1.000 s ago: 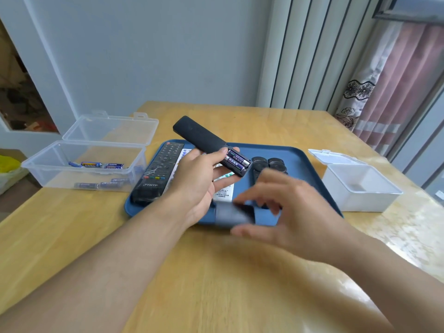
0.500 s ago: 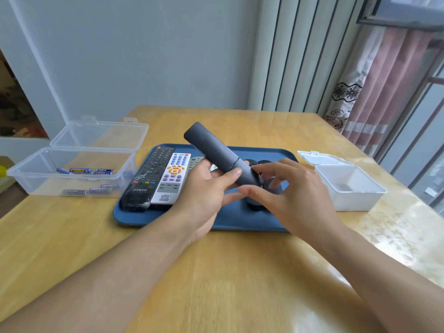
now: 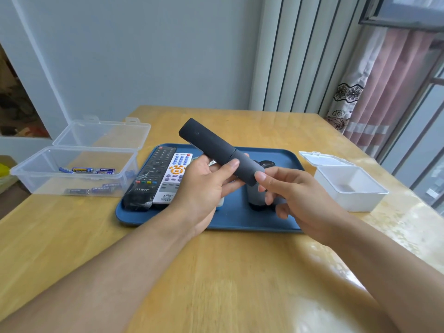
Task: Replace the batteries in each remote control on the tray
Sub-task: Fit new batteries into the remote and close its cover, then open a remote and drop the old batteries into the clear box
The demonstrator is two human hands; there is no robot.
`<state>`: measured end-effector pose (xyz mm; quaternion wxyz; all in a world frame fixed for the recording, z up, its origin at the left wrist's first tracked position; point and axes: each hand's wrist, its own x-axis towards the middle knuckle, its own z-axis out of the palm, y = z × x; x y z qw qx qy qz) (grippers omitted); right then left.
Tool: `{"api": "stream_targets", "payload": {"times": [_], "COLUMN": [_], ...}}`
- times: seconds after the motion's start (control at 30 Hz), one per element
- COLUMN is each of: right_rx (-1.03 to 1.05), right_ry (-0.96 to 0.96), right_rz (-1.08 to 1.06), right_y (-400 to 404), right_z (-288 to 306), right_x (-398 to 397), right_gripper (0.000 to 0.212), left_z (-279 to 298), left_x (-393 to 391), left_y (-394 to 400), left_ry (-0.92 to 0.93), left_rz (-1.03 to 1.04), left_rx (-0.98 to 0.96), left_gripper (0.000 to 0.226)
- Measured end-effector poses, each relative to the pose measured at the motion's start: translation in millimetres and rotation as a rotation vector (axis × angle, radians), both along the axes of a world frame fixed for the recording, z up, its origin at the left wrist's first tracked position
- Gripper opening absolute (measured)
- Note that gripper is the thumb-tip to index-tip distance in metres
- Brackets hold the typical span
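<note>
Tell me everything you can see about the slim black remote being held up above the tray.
The slim black remote is a long, matte bar with rounded ends, seemingly plastic, no buttons showing. A seam crosses it near the lower end, where the battery cover sits closed. It tilts, far end up and left, above the blue tray. The left hand grips its middle, thumb on top; the right hand touches its lower end with a fingertip.

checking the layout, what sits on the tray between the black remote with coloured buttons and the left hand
In the head view, a white remote with an orange pad lies on the blue tray, right beside the black remote. The left hand, holding a dark slim remote, overlaps its near corner.
</note>
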<state>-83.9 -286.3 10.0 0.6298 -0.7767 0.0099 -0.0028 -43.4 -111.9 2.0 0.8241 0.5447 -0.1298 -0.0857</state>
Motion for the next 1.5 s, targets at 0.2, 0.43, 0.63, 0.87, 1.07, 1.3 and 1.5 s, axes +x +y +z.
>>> {"api": "stream_targets", "payload": {"times": [0.2,0.43,0.63,0.87,1.07,1.3,1.5], "right_rx": [0.132,-0.027,-0.718,-1.106,-1.142,-1.235,-1.318], "right_ry": [-0.036,-0.598,-0.716,-0.815,-0.651,-0.45,-0.304], "right_rz": [-0.065,-0.327,-0.327,-0.112,-0.025,-0.047,0.039], "right_y": [5,3,7,14,21,9,10], "right_z": [-2,5,-9,-20,-32,-22,-11], "right_x": [-2,-3,-2,1,11,6,-5], "right_gripper": [0.015,0.018,0.016,0.031,0.025,0.046,0.063], "left_z": [0,-2,-5,-18,-19,-18,-18], "left_x": [-2,15,17,20,19,17,12], "left_y": [-1,8,24,22,21,20,17], "left_ry": [0.047,0.024,-0.481,-0.492,-0.514,-0.608,-0.675], "left_rz": [-0.046,0.34,0.416,0.259,0.249,0.179,0.047], "left_rx": [0.053,0.24,1.153,1.421,1.418,1.347,1.43], "left_gripper": [0.021,0.054,0.041,0.037,0.035,0.043,0.041]}}
